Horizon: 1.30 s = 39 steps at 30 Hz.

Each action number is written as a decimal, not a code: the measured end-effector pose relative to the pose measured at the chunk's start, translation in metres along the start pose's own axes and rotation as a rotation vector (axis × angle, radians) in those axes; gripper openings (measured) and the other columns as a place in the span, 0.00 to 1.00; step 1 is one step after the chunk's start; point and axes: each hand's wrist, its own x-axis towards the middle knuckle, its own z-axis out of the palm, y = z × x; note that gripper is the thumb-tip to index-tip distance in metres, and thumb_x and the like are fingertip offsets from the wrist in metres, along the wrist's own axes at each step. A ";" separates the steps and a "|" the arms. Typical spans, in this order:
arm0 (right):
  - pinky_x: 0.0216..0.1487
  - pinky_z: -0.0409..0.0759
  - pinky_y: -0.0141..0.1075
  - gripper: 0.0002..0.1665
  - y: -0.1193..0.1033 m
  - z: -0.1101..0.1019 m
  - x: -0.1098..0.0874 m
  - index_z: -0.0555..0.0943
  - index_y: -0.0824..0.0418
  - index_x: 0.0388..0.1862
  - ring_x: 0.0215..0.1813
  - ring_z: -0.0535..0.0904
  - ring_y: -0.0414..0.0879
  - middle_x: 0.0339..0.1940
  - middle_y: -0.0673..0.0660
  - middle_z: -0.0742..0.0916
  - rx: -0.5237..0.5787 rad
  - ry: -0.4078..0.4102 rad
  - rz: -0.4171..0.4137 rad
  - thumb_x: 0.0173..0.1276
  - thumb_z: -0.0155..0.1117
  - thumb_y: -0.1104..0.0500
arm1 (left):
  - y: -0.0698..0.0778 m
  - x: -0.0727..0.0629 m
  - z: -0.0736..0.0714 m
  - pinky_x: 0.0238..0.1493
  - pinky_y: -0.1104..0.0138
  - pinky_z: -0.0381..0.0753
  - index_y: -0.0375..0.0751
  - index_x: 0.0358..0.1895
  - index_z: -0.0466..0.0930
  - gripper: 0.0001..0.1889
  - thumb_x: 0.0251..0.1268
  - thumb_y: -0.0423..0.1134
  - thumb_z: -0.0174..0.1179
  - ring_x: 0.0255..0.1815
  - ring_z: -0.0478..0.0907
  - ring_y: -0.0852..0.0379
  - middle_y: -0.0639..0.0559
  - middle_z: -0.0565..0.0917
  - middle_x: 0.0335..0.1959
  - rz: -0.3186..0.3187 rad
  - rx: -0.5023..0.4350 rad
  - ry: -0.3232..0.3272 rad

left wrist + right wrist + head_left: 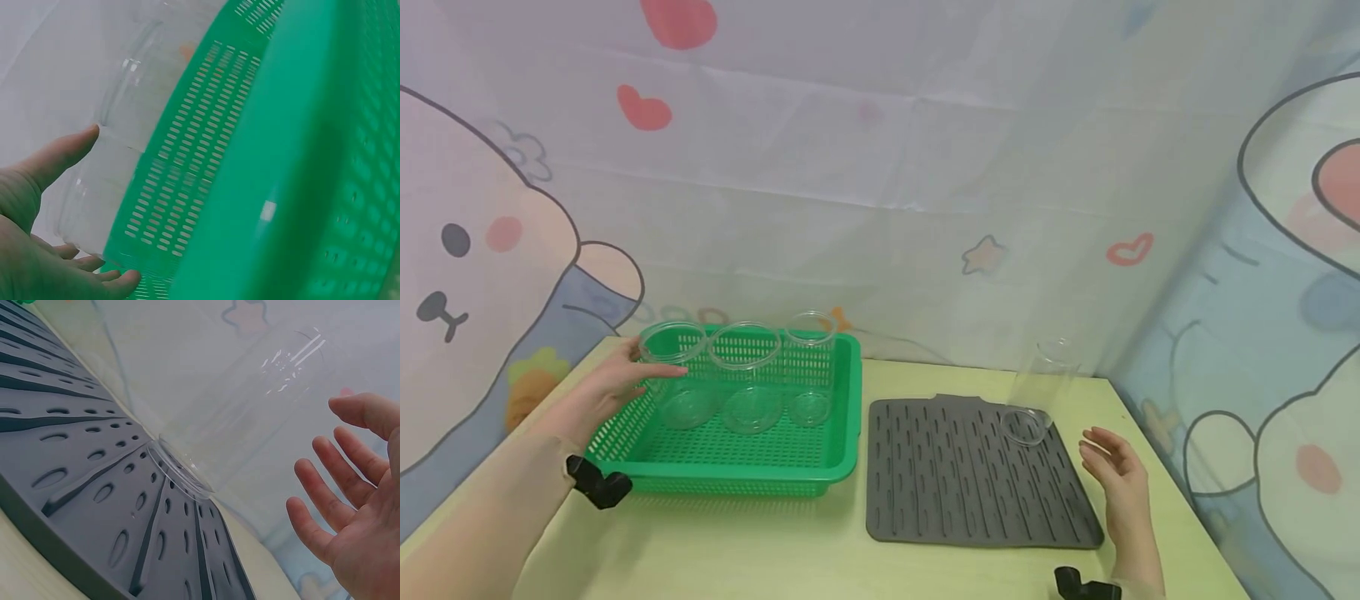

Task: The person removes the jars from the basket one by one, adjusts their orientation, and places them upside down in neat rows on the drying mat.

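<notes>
Three clear cups stand in a green basket (722, 477): a left cup (688, 408), a middle cup (751, 410) and a narrower right cup (810, 408). My left hand (613, 385) is at the left cup's upper side, thumb on the near side and fingertips behind its rim. In the left wrist view the thumb and fingers spread apart beside the clear wall. On the back right of a grey ridged drying mat (955, 483) stands another tall clear cup (1037, 387). Right of it my right hand (1118, 471) hovers with loosely bent fingers, apart from the cup, holding nothing.
Basket and mat sit side by side on a pale yellow table (737, 550). Behind them hangs a curtain (880, 167) printed with hearts and cartoon animals, close to the table's back edge. The basket's raised rim surrounds the lower parts of the cups.
</notes>
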 end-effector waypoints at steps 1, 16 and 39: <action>0.44 0.78 0.19 0.15 0.000 0.000 0.000 0.75 0.56 0.54 0.46 0.80 0.27 0.44 0.35 0.84 -0.003 -0.002 0.000 0.72 0.58 0.68 | 0.000 0.002 0.000 0.76 0.39 0.42 0.38 0.71 0.08 0.60 0.67 0.39 0.62 0.77 0.22 0.31 0.32 0.14 0.73 -0.003 0.002 0.000; 0.45 0.78 0.20 0.15 0.000 0.000 0.000 0.75 0.58 0.54 0.46 0.81 0.27 0.44 0.36 0.84 0.001 -0.003 -0.012 0.71 0.57 0.69 | -0.005 0.018 0.002 0.75 0.38 0.48 0.43 0.75 0.14 0.59 0.67 0.40 0.62 0.78 0.32 0.29 0.29 0.21 0.75 -0.051 -0.005 0.018; 0.48 0.77 0.18 0.14 -0.013 0.017 0.001 0.76 0.55 0.54 0.49 0.79 0.28 0.46 0.36 0.83 -0.108 -0.077 -0.085 0.72 0.58 0.67 | 0.003 -0.021 0.022 0.75 0.42 0.51 0.54 0.80 0.37 0.54 0.60 0.51 0.68 0.81 0.36 0.44 0.49 0.39 0.82 0.193 -0.103 0.470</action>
